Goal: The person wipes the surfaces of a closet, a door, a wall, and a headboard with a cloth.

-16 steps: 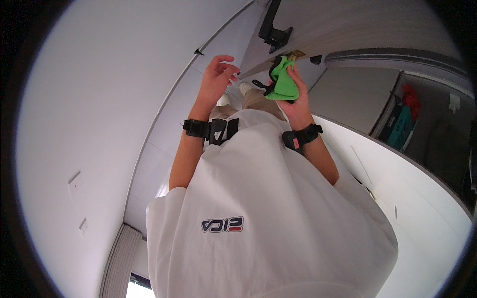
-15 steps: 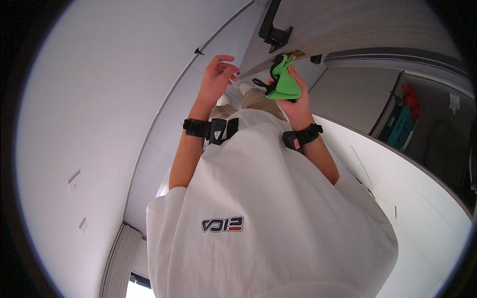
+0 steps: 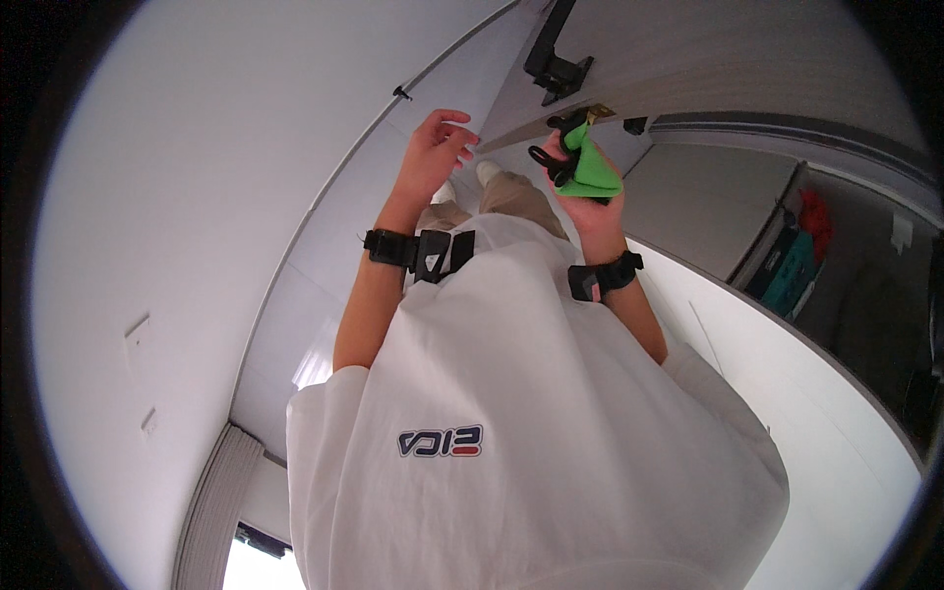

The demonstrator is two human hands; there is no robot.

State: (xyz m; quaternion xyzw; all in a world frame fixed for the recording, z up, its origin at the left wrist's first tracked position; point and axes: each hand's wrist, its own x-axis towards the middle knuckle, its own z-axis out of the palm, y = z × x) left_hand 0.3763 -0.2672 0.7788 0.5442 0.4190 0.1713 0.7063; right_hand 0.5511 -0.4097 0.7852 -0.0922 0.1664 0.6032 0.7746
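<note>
A green fabric thing (image 3: 591, 175) with black straps and a black loop rests in the palm of my right hand (image 3: 596, 214), just short of a wooden door's edge. My fingers are partly hidden behind it, and its exact kind I cannot tell. My left hand (image 3: 433, 157) is held up to the left with fingers loosely bent and apart, holding nothing. A brass plate (image 3: 598, 111) shows on the door (image 3: 728, 59) beyond the green thing. Black bands with small boxes circle both wrists.
A black door handle (image 3: 559, 74) juts out above the hands. To the right stands an open cabinet (image 3: 708, 202) with red and teal things inside. A white wall (image 3: 197, 197) runs along the left, and a grey curtain (image 3: 218, 501) hangs at the lower left.
My right hand has moved slightly right with the green thing, and more of its black straps show. The left hand has hardly moved. My view has shifted a little.
</note>
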